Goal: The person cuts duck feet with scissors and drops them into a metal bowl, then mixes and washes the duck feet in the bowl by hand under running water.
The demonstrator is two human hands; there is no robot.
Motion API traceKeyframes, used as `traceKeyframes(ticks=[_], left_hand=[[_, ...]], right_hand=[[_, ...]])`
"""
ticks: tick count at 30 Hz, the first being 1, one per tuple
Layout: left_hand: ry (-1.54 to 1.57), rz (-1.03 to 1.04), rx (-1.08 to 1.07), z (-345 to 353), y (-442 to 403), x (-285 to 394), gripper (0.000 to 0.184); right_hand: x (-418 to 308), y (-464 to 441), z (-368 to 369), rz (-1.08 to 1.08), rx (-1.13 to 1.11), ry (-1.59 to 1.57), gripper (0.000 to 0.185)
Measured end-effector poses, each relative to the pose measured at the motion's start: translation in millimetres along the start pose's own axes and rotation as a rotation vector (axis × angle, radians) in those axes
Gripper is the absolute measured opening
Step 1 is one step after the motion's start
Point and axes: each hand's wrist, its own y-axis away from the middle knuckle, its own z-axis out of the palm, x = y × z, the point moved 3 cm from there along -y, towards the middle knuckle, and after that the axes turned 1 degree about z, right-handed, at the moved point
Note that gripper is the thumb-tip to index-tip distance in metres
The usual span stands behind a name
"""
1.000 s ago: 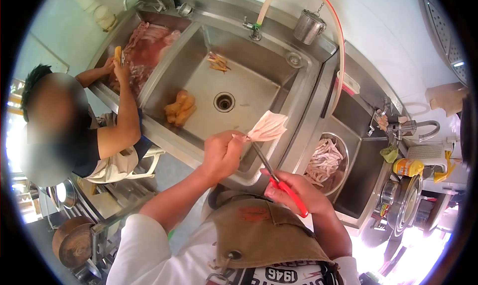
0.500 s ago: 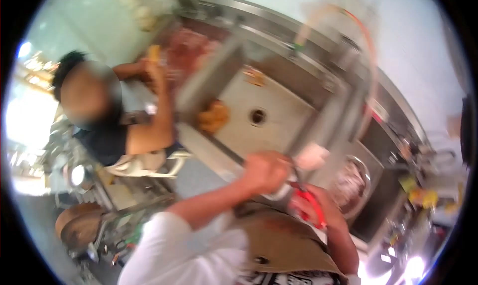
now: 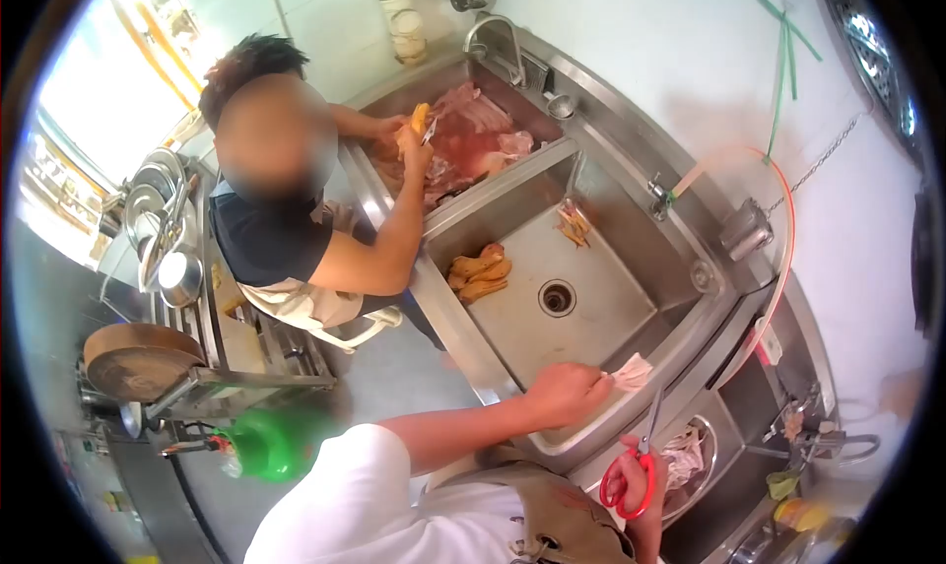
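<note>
My left hand [image 3: 570, 395] pinches a pale, fan-shaped piece of meat or skin [image 3: 632, 373] over the near right edge of the middle sink [image 3: 631, 339]. Just below and to the right, my right hand [image 3: 627, 480] is wrapped round the red handles of the scissors [image 3: 645, 456]. The blades point up and lie apart from the pale piece. Beside my right hand, partly hidden by it, a metal bowl [image 3: 711, 461] holds more pale strips [image 3: 684, 456].
A co-worker [image 3: 335, 199] sits at the left, hands over a sink of meat [image 3: 473, 140], holding a yellow piece [image 3: 421, 119]. Yellow pieces [image 3: 479, 272] lie in the middle sink. A hose [image 3: 790, 239] arches at right; a green gas cylinder [image 3: 271, 444] stands lower left.
The view has swung left, showing more of the co-worker and the cylinder. The scissors have come away from the pale piece, and my hands are farther apart.
</note>
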Motion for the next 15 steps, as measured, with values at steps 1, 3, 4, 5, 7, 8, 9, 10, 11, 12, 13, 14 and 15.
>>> traceKeyframes(ticks=[1,3,4,5,7,8,9,10,11,12,13,14,15], left_hand=[[-0.005,-0.039,-0.017,-0.7,-1.0,-1.5,0.043],[-0.010,-0.079,-0.038,-8.6,1.1,0.0,0.044],[-0.014,-0.101,-0.053,-10.7,2.9,0.6,0.045],[-0.028,-0.085,-0.032,-10.3,4.7,-0.6,0.043],[-0.054,-0.050,0.006,-5.0,7.9,-8.5,0.040],[-0.074,-0.044,-0.009,-3.7,9.4,-11.8,0.039],[-0.094,-0.040,-0.023,-3.0,11.0,-16.7,0.039],[-0.115,-0.036,-0.037,-2.1,12.5,-22.9,0.038],[-0.141,-0.066,-0.080,1.7,13.1,-32.3,0.035],[-0.169,-0.095,-0.127,6.0,13.2,-43.6,0.033],[-0.199,-0.122,-0.179,9.3,13.7,-53.7,0.030],[-0.253,-0.112,-0.217,8.2,14.8,-61.1,0.031],[-0.310,-0.092,-0.268,5.6,15.9,-68.7,0.032]], right_hand=[[4.4,3.6,-3.9,-0.011,0.005,0.009,0.040],[11.7,9.0,-5.4,-0.042,0.014,0.022,0.039],[12.7,11.1,-5.8,-0.053,0.035,0.037,0.039],[11.5,14.2,-4.6,-0.074,0.068,0.042,0.039],[8.9,21.7,-3.3,-0.118,0.140,0.052,0.040],[11.4,24.7,-5.5,-0.113,0.146,0.016,0.040],[18.2,26.4,-10.5,-0.107,0.151,-0.020,0.039],[24.7,29.6,-14.3,-0.101,0.155,-0.057,0.039],[29.4,34.8,-17.2,-0.082,0.192,-0.116,0.038],[34.8,40.7,-18.9,-0.062,0.229,-0.178,0.038],[42.8,48.6,-21.6,-0.042,0.271,-0.245,0.037],[57.7,52.6,-32.6,-0.003,0.299,-0.374,0.034],[62.2,53.7,-36.3,0.023,0.304,-0.366,0.034]])
